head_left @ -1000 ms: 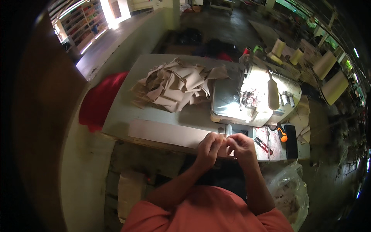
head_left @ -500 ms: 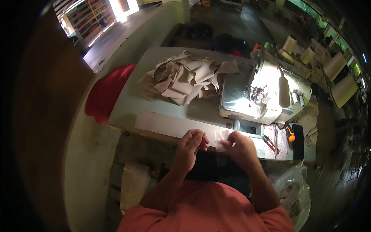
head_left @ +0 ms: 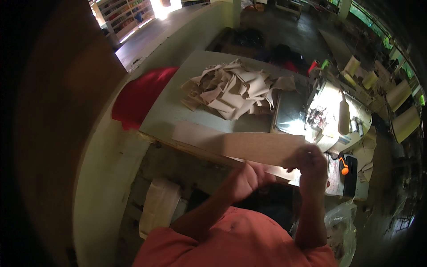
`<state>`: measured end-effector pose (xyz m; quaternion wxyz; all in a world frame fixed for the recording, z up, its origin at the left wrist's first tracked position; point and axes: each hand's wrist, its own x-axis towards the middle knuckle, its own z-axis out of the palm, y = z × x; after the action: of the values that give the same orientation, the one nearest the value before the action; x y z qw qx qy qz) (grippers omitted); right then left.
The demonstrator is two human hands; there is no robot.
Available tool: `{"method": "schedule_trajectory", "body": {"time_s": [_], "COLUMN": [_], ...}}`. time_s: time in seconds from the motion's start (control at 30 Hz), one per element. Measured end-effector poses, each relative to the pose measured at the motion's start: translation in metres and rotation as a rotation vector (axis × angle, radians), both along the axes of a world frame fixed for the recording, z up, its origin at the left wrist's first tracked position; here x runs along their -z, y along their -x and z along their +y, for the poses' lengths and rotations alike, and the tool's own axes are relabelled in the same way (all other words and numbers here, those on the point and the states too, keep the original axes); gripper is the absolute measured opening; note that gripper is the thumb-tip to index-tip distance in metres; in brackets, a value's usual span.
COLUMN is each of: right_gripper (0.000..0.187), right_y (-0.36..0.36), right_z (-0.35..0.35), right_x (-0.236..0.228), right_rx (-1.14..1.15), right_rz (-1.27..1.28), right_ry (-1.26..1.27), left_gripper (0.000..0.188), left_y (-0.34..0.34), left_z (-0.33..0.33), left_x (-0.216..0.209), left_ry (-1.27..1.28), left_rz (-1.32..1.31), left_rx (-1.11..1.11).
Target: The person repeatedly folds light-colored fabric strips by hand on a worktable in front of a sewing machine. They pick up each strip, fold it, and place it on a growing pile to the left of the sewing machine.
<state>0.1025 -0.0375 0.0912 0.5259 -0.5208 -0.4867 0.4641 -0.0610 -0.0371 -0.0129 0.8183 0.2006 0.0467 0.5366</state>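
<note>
A long beige fabric strip [head_left: 260,148] hangs lifted above the front edge of the table, its near face in shade. My right hand [head_left: 312,164] is closed on the strip's right end. Below the strip, by the table edge, my left hand [head_left: 251,180] is smeared by motion, and what its fingers do cannot be made out. Another pale stretch of fabric [head_left: 193,134] lies flat on the table to the left, partly behind the lifted strip. Beyond it sits a heap of beige fabric pieces [head_left: 235,89].
A lit sewing machine [head_left: 331,111] stands at the right, with thread cones [head_left: 398,95] behind it. A dark phone-like slab [head_left: 350,175] and an orange-handled tool [head_left: 343,167] lie nearby. Red cloth [head_left: 142,98] is at the left, a clear plastic bag [head_left: 340,222] below right.
My right hand has moved right and raised the strip off the table. My left hand, pinched before, has shifted lower and blurred. The whole view has swung slightly left.
</note>
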Motion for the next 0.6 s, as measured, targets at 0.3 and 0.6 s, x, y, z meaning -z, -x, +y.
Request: {"method": "schedule_trajectory", "body": {"time_s": [0.3, 0.6], "right_gripper": [0.013, 0.023], "right_y": [-0.032, -0.013], "right_z": [-0.004, -0.005], "right_x": [0.046, 0.027], "right_rx": [0.069, -0.170], "right_rz": [0.450, 0.512], "right_ry": [0.236, 0.205], "left_gripper": [0.047, 0.074], "left_y": [0.094, -0.039], "left_z": [0.068, 0.013], "left_x": [-0.047, -0.068], "left_ry": [0.070, -1.215], "left_rz": [0.243, 1.744], "left_rx": [-0.856, -0.458]}}
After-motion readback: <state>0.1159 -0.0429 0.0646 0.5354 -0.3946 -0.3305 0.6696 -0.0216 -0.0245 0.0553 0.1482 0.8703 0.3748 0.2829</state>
